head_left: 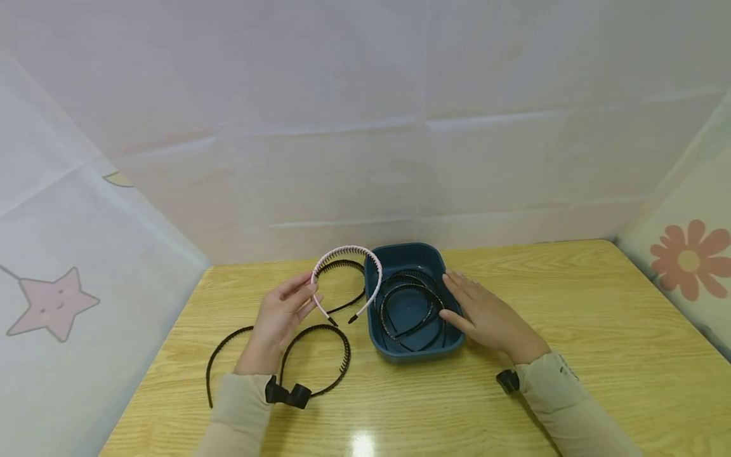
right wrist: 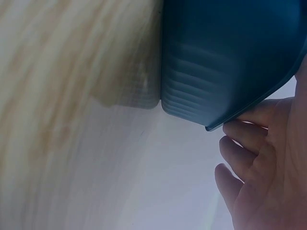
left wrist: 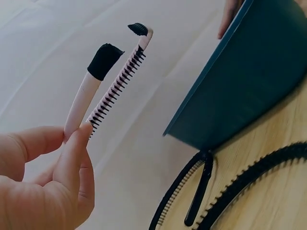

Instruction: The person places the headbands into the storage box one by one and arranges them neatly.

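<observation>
My left hand (head_left: pixel 280 317) pinches a pale pink toothed headband (head_left: pixel 349 247) near one end, between thumb and fingers. It is held up beside the left rim of a dark blue plastic basin (head_left: pixel 419 357), its two black-capped ends (left wrist: pixel 104 62) apart and its small black teeth showing in the left wrist view. Several black headbands (head_left: pixel 411 287) lie looped over each other in the basin. My right hand (head_left: pixel 485 314) rests at the basin's right rim, fingers extended along it and thumb over the edge; the right wrist view shows the fingertips (right wrist: pixel 232 129) against the rim.
On the wooden table (head_left: pixel 571 304) left of the basin lie more black headbands: one (head_left: pixel 348 349) in front, one (head_left: pixel 209 371) partly under my left forearm, and one (head_left: pixel 342 261) behind the pink one. White cloth walls (head_left: pixel 342 178) stand behind and at both sides.
</observation>
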Tool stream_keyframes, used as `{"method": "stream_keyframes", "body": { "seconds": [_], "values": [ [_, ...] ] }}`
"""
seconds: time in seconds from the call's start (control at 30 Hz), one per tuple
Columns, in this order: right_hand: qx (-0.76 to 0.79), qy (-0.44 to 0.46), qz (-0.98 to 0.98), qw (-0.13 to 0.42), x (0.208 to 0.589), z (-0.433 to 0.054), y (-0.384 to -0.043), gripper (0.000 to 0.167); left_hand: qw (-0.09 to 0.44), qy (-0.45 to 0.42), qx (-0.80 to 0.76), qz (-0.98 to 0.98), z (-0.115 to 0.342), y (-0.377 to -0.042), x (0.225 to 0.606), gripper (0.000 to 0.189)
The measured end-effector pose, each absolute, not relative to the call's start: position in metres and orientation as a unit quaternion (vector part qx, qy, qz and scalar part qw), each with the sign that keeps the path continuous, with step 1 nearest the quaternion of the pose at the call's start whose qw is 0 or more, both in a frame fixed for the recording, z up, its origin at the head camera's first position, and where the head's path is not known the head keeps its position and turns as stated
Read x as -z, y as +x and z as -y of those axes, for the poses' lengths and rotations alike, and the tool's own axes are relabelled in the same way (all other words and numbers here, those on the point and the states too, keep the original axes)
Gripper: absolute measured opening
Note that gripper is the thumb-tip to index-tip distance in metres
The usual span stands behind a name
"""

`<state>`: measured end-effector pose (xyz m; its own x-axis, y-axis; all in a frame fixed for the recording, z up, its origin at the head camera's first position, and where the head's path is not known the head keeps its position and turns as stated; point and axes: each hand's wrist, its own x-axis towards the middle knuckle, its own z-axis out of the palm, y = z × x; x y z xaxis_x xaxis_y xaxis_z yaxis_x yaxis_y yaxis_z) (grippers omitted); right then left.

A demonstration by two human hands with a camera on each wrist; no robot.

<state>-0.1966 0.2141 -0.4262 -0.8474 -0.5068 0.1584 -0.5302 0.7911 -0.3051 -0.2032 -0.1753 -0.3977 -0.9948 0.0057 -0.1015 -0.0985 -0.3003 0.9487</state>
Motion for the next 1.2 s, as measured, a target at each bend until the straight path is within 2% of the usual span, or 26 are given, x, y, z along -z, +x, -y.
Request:
{"method": "stream_keyframes", "body": {
  "seconds": [0.3, 0.73, 1.2],
  "values": [
    [-0.161, 0.272, 0.948, 0.044, 0.426, -0.218, -0.197, 0.076, 0.031, -0.019, -0.809, -0.587, 0.143, -0.201, 0.405, 0.044],
    [-0.168, 0.269, 0.947, 0.050, 0.431, -0.218, -0.197, 0.076, 0.001, -0.012, -0.794, -0.608, 0.099, -0.206, 0.409, 0.041],
    [-0.170, 0.271, 0.946, 0.047, 0.427, -0.217, -0.194, 0.077, -0.032, 0.010, -0.698, -0.715, 0.060, -0.213, 0.405, 0.035]
  ]
}}
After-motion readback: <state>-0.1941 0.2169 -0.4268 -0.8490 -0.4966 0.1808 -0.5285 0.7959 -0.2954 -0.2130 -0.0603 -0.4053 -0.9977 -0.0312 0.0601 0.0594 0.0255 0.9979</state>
